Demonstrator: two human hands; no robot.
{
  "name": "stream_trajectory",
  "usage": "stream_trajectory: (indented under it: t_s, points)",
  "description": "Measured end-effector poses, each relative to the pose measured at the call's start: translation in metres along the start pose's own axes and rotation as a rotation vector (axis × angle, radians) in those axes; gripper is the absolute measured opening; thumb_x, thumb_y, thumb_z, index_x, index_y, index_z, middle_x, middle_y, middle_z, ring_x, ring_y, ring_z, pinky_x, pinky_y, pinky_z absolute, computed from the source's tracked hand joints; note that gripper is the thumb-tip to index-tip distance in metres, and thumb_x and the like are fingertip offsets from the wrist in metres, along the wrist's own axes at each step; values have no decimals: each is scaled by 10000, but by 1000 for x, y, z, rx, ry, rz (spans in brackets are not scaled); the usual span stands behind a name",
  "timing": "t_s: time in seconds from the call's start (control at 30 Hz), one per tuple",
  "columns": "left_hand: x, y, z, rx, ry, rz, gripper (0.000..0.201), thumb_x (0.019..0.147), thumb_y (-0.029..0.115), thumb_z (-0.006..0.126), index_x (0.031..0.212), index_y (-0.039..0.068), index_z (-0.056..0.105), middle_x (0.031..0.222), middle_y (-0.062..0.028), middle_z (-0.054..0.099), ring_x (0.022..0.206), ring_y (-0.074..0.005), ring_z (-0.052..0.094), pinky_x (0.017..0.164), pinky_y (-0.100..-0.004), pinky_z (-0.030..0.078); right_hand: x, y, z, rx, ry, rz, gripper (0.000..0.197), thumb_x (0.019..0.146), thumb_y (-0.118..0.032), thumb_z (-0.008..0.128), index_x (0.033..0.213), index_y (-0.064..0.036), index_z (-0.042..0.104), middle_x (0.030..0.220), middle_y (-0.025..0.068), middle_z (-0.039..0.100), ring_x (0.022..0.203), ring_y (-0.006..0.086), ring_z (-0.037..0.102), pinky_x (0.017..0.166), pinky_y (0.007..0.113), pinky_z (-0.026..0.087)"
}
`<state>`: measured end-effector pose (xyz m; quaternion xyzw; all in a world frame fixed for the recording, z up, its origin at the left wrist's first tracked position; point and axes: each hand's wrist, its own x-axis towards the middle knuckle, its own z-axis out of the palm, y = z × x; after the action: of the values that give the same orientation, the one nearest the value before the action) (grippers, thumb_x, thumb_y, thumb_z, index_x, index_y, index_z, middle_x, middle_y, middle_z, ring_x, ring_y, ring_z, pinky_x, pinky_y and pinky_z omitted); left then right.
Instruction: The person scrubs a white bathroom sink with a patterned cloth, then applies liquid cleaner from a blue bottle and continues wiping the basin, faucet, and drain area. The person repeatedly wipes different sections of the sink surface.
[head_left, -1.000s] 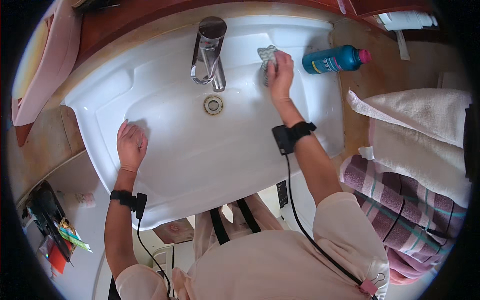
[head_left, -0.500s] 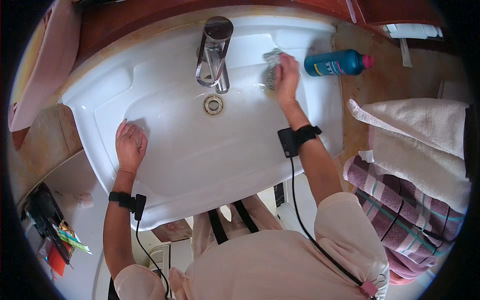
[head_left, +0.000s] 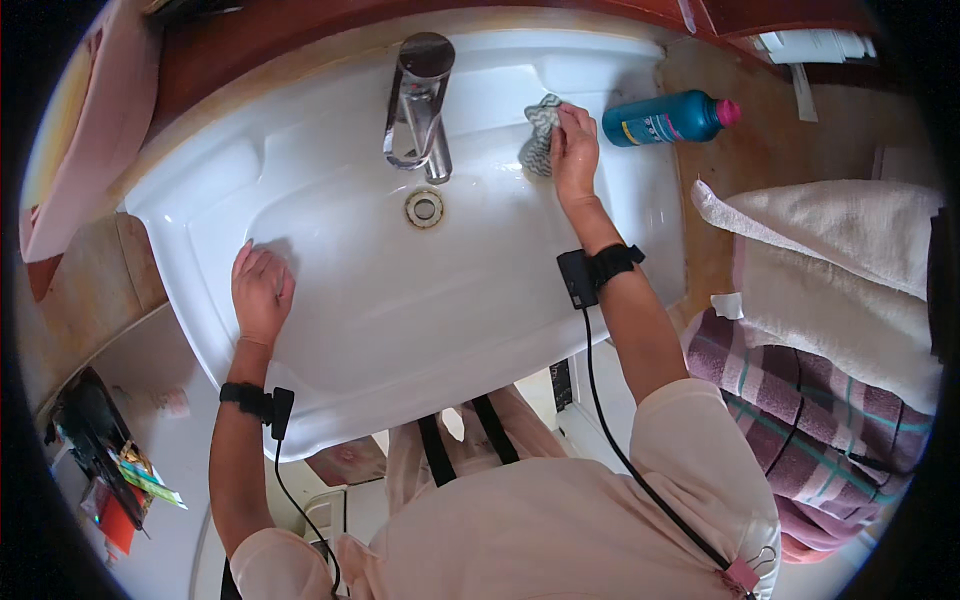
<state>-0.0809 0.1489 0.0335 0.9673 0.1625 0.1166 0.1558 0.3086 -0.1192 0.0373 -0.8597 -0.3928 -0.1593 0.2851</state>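
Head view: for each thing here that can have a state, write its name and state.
Cloth: crumpled
Right hand: closed on the cloth
Left hand: fingers loosely curled, nothing visible in it
Bottle: on its side, cap on
Faucet: no water seen running
White towel: folded over

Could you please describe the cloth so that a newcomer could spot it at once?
Find the white sink, then the metal faucet at its back. To the faucet's right, the right hand holds a crumpled cloth. Its wavy grey-and-white pattern sets it apart from the smooth blue-green bottle farther right.
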Motion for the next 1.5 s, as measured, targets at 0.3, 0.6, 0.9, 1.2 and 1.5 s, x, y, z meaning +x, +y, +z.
stream_trajectory:
  t_s: [0.3,0.6,0.9,1.2,1.5]
  points:
    - [2,1,0,-4,7,1,64,731,52,662,792,36,648,867,-131,677,906,-287,635,1072,-451,417,-24,-59,49,286,-134,-169,399,740,110,601,1123,1,625,1143,171,605,1068,354,569,927,391,485]
    - [2,1,1,-57,53,-16,32,740,43,647,754,37,619,805,-105,639,867,-280,621,1065,-435,418,-9,-66,35,157,-122,-72,416,840,14,611,1256,21,583,1252,204,589,1166,382,548,1023,428,439]
    - [1,-1,0,-103,117,-6,71,697,19,648,704,56,587,738,-82,611,826,-254,617,1056,-429,438,25,-75,34,272,-367,-152,313,845,29,561,1153,15,611,1246,242,586,1162,411,555,1018,453,448]
    - [0,-3,1,-135,104,-24,78,716,49,644,695,61,569,725,-75,601,827,-245,611,1066,-420,428,-25,-88,55,220,-291,-39,443,865,22,601,1299,-56,564,1298,175,592,1169,360,582,983,400,468]
    - [-1,-5,3,-149,125,-2,59,711,54,653,722,59,595,728,-76,603,827,-245,610,1070,-422,425,-34,-126,52,148,-197,-126,434,876,61,580,1285,-82,607,1369,156,567,1233,341,565,1018,384,459]
